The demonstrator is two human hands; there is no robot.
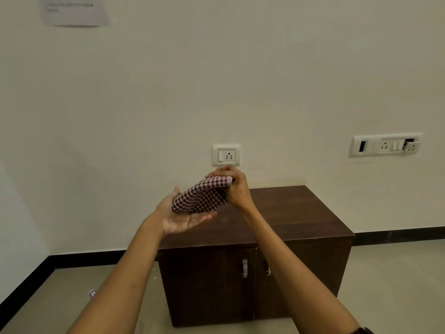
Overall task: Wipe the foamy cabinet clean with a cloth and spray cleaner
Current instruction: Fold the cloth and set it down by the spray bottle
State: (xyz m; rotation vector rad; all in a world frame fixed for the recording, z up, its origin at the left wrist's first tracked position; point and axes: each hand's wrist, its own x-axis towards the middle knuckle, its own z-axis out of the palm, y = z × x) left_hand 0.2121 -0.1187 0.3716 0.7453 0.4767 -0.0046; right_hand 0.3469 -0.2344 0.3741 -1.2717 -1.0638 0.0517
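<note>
holding a checked cloth [202,197] up over the brown cabinet [301,213].
right hand [237,189] fingers curl round its top end; left hand [178,220] lies flat, fingers wide, under it. a wall socket [226,155] sits just behind the hands.

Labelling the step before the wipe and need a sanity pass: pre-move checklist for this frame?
1. Cloth gripped: ok, the right hand holds its upper end.
2. Left hand free: ok, open, palm up under the cloth.
3. Cloth on the cabinet top: not ok, it is held above it.
4. Spray cleaner in view: not ok, none seen.
5. Foam on the top: cannot tell, none shows on the dark wood.
</note>
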